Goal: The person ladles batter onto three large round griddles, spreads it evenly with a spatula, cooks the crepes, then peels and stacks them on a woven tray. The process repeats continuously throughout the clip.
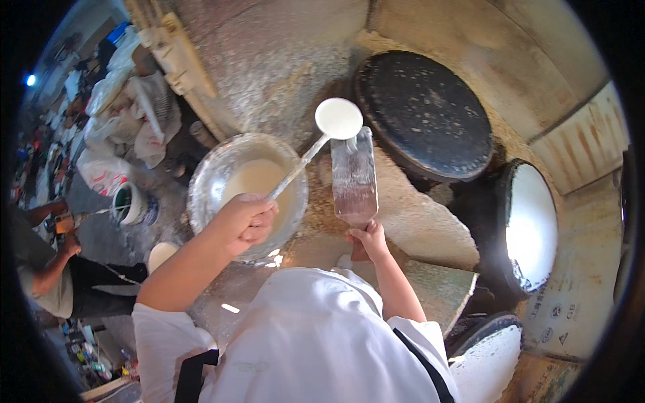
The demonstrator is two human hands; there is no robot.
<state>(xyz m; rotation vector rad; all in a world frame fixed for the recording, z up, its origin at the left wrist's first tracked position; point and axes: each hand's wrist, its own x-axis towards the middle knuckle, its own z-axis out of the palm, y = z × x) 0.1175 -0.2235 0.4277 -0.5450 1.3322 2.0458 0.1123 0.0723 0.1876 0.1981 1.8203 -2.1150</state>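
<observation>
My left hand point(245, 221) grips the handle of a metal ladle point(338, 118) whose bowl is full of white batter and held above the counter, between the basin and the griddle. A wide metal basin point(203, 180) of pale batter sits under that hand. My right hand point(368, 238) holds the handle of a flat wooden spreader paddle point(354, 176), its blade pointing away from me toward the ladle. A round black griddle point(424, 114) lies beyond, bare and dark.
A second round griddle point(531, 225) at the right is covered with a white layer. A speckled counter point(269, 60) surrounds the basin. At the left a seated person point(47, 269) works near a small bucket point(131, 203) and plastic bags point(144, 127).
</observation>
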